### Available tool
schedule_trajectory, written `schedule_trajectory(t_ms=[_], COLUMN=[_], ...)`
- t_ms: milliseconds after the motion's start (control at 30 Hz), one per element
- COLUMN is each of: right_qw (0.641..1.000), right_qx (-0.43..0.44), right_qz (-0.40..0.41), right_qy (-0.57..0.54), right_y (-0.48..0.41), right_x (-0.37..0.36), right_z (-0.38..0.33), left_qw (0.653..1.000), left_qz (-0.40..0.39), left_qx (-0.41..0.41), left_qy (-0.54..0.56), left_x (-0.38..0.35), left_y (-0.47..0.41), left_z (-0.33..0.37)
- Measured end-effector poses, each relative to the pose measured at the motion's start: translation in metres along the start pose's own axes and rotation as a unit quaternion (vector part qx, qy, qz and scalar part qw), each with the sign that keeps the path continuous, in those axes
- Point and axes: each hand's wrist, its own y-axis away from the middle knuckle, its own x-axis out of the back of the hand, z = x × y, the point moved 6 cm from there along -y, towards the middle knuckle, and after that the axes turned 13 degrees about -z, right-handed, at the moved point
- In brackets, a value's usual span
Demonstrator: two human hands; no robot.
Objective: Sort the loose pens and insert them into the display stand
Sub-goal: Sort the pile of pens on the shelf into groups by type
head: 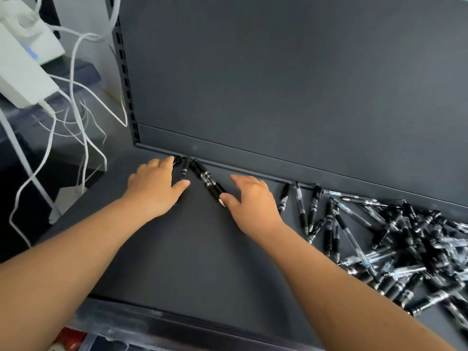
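Two bare forearms, no sleeves, left hand (155, 186), right hand (253, 201)

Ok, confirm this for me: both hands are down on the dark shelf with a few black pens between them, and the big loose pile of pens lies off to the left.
One thing is wrong: the big loose pile of pens lies to the right, beyond the right hand, as the head view shows. The rest holds: both hands, the left hand too, are down on the dark shelf with a few black pens between them.

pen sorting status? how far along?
Done: a few black pens grouped against the back panel. In hand: left hand and right hand flank that group, gripping none. Left: the big loose pile at right; no display stand in view.
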Motion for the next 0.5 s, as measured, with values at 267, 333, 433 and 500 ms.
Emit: schedule_trajectory(t_ms=[267, 333, 433, 500], right_qw=[0.997, 0.994, 0.987, 0.983], right_qx=[-0.026, -0.052, -0.105, -0.137], right_qz=[0.072, 0.094, 0.111, 0.104], right_qy=[0.029, 0.029, 0.044, 0.067], right_y=[0.037, 0.045, 0.055, 0.057], right_x=[0.053, 0.067, 0.080, 0.080], right_z=[0.058, 0.080, 0.113, 0.129], left_qw=[0.988, 0.984, 0.980, 0.981], left_qz=[0.072, 0.046, -0.010, -0.029], left_qx=[-0.134, -0.173, -0.194, -0.189], left_qy=[-0.011, 0.023, 0.040, 0.020], left_x=[0.004, -0.004, -0.026, -0.040], left_y=[0.031, 0.040, 0.046, 0.046], left_z=[0.092, 0.120, 0.153, 0.169])
